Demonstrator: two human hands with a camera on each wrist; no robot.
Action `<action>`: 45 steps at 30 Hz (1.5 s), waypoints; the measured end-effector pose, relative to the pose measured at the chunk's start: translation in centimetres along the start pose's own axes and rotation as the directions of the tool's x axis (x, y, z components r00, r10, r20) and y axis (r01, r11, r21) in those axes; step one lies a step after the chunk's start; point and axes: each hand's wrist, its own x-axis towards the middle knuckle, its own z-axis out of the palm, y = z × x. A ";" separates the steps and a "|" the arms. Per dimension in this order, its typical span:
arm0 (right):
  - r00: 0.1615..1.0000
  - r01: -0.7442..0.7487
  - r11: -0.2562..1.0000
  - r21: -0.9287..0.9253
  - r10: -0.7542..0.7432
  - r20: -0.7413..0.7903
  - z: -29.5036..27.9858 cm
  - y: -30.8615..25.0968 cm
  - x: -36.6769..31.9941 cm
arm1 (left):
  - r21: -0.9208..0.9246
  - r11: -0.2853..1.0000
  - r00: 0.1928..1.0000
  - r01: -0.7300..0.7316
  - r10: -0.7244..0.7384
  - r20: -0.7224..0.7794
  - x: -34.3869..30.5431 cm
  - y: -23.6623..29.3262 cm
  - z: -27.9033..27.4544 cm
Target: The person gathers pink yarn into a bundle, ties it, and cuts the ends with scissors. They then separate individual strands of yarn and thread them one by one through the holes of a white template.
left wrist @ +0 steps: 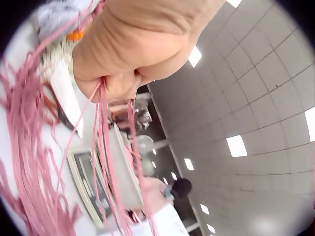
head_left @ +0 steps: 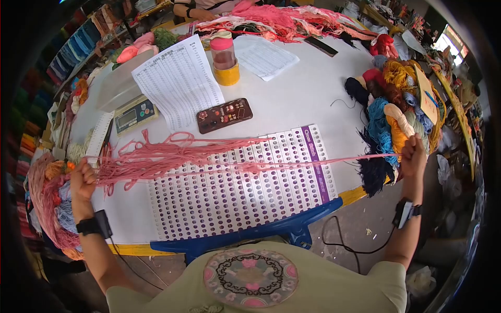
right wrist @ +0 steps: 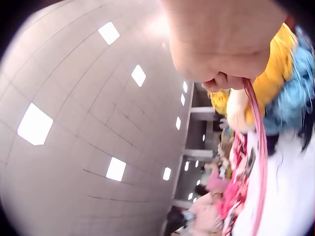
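Observation:
Pink thread (head_left: 334,161) stretches across the table between the two hands, over a white card with rows of holes (head_left: 224,203). At the left table edge my left hand (head_left: 83,181) has its fingers curled round several strands, which hang from it in the left wrist view (left wrist: 104,142). My right hand (head_left: 414,156), raised at the right, grips the other end in curled fingers; a thin bundle (right wrist: 261,142) runs down from that fist in the right wrist view. A looser pile of pink thread (head_left: 156,156) lies beside the left hand, partly over the card.
Behind the card are a dark phone (head_left: 224,116), printed sheets (head_left: 177,78), a pink-lidded jar (head_left: 223,52) and a scale (head_left: 135,115). Coloured yarn bundles (head_left: 378,117) line the right edge, more yarn (head_left: 44,193) the left. Another person (head_left: 201,10) is at the far side.

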 end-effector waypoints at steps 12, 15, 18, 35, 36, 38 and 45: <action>0.796 0.426 0.492 -0.759 -0.603 0.056 1.6 -4.1 0.8 | 0.257 0.956 0.975 -0.142 0.180 -0.133 2.3 6.3 -6.3; 0.902 0.419 0.560 -0.715 -0.163 0.400 10.4 3.2 -3.5 | 0.019 0.994 0.977 0.111 -0.113 0.179 1.2 -6.7 11.9; 0.745 0.376 0.702 -0.605 0.159 0.648 16.7 10.8 -5.1 | -0.070 0.946 0.850 0.318 -0.252 0.462 1.4 -18.8 22.7; 0.657 0.272 0.636 -0.722 0.426 0.622 18.2 20.5 -5.0 | 0.770 0.403 0.803 -0.495 -0.125 0.582 1.2 -37.5 37.0; 0.655 0.273 0.639 -0.719 0.424 0.626 18.3 20.5 -5.0 | 0.763 0.424 0.810 -0.487 -0.109 0.577 1.0 -37.3 37.1; 0.652 0.283 0.642 -0.712 0.415 0.634 18.2 20.7 -5.0 | 0.788 0.521 0.861 -0.328 -0.178 0.476 0.5 -37.0 37.5; 0.662 0.276 0.621 -0.733 0.431 0.614 18.7 19.6 -5.0 | 0.700 0.713 0.772 0.021 -0.456 0.442 0.7 -36.8 38.0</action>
